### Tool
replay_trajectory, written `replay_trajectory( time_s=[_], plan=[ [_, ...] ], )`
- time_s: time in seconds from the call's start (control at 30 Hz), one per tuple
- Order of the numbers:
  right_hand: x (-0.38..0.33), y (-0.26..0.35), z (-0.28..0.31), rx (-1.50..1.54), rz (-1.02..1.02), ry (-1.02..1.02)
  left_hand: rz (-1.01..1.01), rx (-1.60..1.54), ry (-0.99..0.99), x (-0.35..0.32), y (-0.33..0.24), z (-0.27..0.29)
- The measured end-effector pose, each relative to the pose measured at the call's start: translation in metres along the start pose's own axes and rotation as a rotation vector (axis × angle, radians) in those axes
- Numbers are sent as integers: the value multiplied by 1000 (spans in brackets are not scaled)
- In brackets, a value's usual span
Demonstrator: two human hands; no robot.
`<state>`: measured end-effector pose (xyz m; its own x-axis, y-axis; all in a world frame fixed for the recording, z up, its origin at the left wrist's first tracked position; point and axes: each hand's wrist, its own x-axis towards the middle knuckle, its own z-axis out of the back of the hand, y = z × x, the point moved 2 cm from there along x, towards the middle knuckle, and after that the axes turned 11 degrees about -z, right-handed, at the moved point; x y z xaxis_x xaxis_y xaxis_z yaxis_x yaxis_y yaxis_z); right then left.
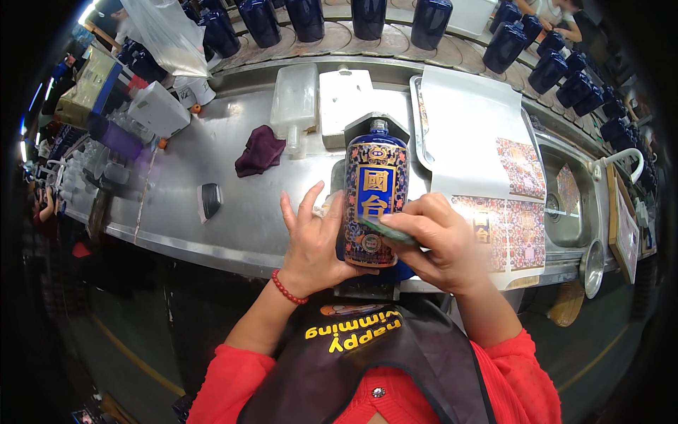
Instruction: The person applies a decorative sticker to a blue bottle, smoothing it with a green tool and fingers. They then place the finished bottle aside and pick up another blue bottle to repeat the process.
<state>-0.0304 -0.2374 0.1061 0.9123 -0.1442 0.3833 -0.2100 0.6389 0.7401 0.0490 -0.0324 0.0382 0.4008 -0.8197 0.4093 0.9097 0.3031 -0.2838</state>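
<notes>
A dark blue bottle (378,194) with an ornate label in gold, red and blue lies tilted in front of me, its neck pointing away. My left hand (311,244), a red bead bracelet at its wrist, holds the bottle at its lower left side, thumb along the base and some fingers spread. Something whitish, too small to name, shows by those fingers. Between the thumb and fingers of my right hand (441,244) is a thin green scraper-like piece (390,232), pressed on the label's lower part. Behind the bottle's neck stands a dark grey angular holder (361,126).
Printed label sheets (519,230) and white backing paper (462,134) lie at right, beside a sink (575,205). On the metal bench (205,152) are a dark purple cloth (260,150), a small black block (210,201) and a clear rectangular bottle (295,102). Blue bottles (308,20) line a conveyor beyond.
</notes>
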Motion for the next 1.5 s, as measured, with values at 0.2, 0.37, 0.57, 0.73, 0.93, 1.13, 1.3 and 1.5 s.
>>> replay_trajectory(
  time_s=[0.2, 0.37, 0.57, 0.73, 0.93, 1.13, 1.3, 1.5],
  plan=[
    [-19, -39, -20, 635, -634, -170, -47, 92, -108, 2, -9, 7],
    [-15, -46, -29, 450, -505, -196, 3, -64, -150, -1, -6, -13],
    [9, -14, -27, 207, -358, -153, 10, 4, -112, -5, -4, -12],
    [12, -17, -20, 284, -389, -134, 11, 0, -121, -4, -6, -11],
    [8, -30, -23, 536, -497, -198, -4, -22, -154, -3, -7, -8],
    [36, -19, -28, 232, -422, -147, -6, 24, -149, 3, -13, 2],
    [40, -14, -14, 239, -462, -75, -3, 90, -116, 6, -21, 8],
    [24, -15, -15, 340, -476, -172, -64, 132, -197, 12, -25, 9]
  ],
)
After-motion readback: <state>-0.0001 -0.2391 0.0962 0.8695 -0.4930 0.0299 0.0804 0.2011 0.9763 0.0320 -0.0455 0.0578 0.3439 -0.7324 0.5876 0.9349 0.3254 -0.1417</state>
